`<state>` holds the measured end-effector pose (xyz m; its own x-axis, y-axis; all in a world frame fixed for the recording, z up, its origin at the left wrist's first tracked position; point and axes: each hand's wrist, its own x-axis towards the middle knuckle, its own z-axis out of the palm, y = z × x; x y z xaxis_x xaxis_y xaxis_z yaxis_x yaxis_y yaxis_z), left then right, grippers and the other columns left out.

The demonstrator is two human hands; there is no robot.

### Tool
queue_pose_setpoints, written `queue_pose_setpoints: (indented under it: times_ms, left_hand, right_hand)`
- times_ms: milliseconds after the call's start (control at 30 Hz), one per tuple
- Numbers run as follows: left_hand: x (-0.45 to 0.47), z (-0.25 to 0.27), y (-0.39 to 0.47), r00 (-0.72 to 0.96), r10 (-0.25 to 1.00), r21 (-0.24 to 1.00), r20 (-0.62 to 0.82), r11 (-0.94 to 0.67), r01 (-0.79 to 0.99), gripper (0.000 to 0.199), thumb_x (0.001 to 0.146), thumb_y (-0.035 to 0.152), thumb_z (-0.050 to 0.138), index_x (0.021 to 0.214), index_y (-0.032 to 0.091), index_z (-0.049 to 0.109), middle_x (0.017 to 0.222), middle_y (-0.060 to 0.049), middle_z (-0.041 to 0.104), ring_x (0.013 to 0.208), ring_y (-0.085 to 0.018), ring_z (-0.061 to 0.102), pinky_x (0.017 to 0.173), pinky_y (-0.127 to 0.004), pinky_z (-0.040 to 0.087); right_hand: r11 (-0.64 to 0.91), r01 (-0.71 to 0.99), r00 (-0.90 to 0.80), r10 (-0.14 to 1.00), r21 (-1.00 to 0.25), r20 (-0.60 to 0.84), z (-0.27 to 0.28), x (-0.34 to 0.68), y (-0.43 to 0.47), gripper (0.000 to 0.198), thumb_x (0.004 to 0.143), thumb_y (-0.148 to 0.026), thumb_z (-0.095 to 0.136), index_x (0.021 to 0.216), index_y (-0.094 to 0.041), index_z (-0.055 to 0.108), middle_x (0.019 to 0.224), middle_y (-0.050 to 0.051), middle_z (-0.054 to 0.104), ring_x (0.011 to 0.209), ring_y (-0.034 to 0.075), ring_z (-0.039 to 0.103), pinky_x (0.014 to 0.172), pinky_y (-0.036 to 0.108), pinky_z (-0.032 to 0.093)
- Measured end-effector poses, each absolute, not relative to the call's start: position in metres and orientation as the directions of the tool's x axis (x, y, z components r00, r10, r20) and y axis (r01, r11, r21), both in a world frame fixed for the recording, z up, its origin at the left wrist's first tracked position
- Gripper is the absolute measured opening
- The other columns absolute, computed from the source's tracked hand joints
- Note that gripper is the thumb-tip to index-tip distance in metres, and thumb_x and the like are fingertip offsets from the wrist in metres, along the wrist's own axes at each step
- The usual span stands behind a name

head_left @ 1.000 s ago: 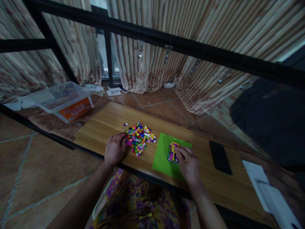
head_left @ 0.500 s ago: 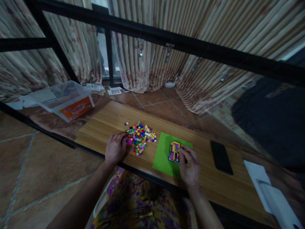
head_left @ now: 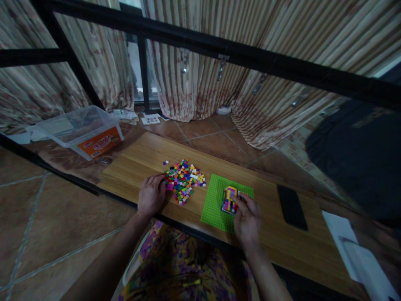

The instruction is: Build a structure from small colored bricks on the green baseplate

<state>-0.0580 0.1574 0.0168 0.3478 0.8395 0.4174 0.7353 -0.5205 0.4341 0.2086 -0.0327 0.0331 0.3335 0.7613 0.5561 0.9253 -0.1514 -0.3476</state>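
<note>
A green studded baseplate (head_left: 214,205) lies on the wooden table, bearing a small block of multicoloured building bricks (head_left: 230,200), mostly yellow, pink and purple on top. My right hand (head_left: 248,217) is over the plate's right part, thumb and forefinger pinched together at the upper right of the brick block. Whatever is between those fingertips is too small to make out. To the left, a loose pile of building bricks (head_left: 183,179) is spread on the wood. My left hand (head_left: 151,194) rests at its left edge, fingers curled together and their tips touching the bricks; anything in them is hidden.
A black phone (head_left: 291,207) lies on the table (head_left: 134,163) right of the plate. On the floor at the left stands a clear plastic box (head_left: 84,129) with an orange label. A dark frame bar (head_left: 194,35) crosses before the curtains (head_left: 194,92). White sheets (head_left: 341,228) are beyond the table's right end.
My right hand has shifted slightly left and toward me, its fingertips now further over the brick block's top. My left hand stays at the pile.
</note>
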Motion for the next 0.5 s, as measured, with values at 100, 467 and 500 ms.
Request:
queue_pose_setpoints:
  times_ms: [100,467,500]
  left_hand:
    - [-0.058,0.018,0.157,0.351,0.841,0.433,0.413,-0.520,0.737,0.031,0.093,0.029,0.041,0.111,0.016,0.063,0.113,-0.009,0.068,0.107,-0.025,0.059,0.096,-0.039,0.045]
    - [-0.058,0.018,0.156,0.340,0.849,0.478,0.404,-0.513,0.713,0.029,0.093,0.029,0.042,0.110,0.017,0.063,0.113,-0.009,0.068,0.107,-0.024,0.059,0.096,-0.039,0.046]
    - [-0.057,0.018,0.156,0.338,0.849,0.484,0.407,-0.513,0.709,0.029,0.093,0.029,0.042,0.109,0.017,0.064,0.112,-0.009,0.069,0.107,-0.024,0.059,0.096,-0.040,0.046]
  right_hand:
    - [-0.162,0.934,0.320,0.774,-0.318,0.546,0.030,0.209,-0.033,0.043,0.084,-0.007,0.039,0.113,-0.022,0.067,0.119,0.009,0.060,0.109,0.024,0.052,0.094,0.045,0.045]
    - [-0.176,0.952,0.287,0.798,-0.250,0.530,0.050,0.208,-0.027,0.037,0.087,-0.012,0.040,0.106,-0.022,0.070,0.117,0.010,0.059,0.103,0.024,0.052,0.089,0.043,0.047]
    - [-0.163,0.950,0.287,0.793,-0.266,0.538,0.053,0.203,-0.024,0.035,0.088,-0.014,0.040,0.107,-0.021,0.070,0.116,0.010,0.060,0.103,0.024,0.053,0.088,0.043,0.048]
